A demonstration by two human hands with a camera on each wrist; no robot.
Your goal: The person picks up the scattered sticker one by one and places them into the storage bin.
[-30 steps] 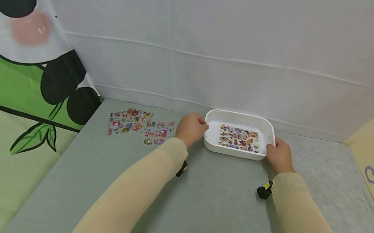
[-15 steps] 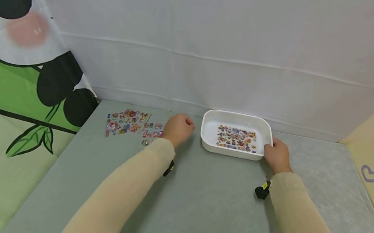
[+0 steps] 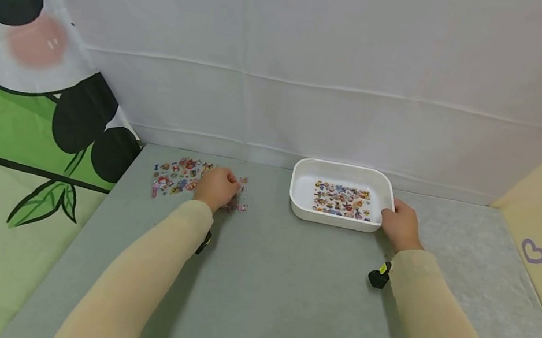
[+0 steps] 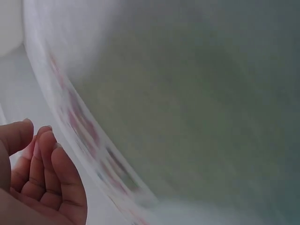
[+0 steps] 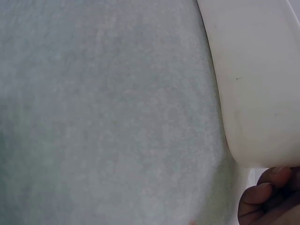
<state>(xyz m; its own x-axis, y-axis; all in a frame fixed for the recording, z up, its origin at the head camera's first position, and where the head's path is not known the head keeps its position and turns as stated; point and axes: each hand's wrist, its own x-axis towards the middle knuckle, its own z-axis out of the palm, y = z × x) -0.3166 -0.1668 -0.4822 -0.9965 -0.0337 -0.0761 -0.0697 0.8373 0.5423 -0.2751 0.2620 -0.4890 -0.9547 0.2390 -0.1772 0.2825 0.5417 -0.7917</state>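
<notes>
Over two sheets of small colourful cartoon stickers hovers my left hand [image 3: 217,187], its fingers loosely curved and no object visible between them. The left sticker sheet [image 3: 178,174] lies flat on the table; the right sticker sheet [image 3: 241,206] is mostly hidden under the hand. In the left wrist view, the thumb and fingertips [image 4: 44,136] stand a little apart, beside a blurred strip of stickers. My right hand [image 3: 402,226] grips the right rim of a white plastic tray [image 3: 342,222]. Inside the tray lies another sticker sheet [image 3: 342,201].
A grey table [image 3: 294,295] bears everything. Behind it hangs a white cloth [image 3: 310,116]. Printed cloths border the left and right sides. Each wrist wears a small black camera [image 3: 379,276].
My left hand has moved away from the tray's left rim, leftward to above the sticker sheets. The right hand stays on the tray. The whole head view has shifted slightly.
</notes>
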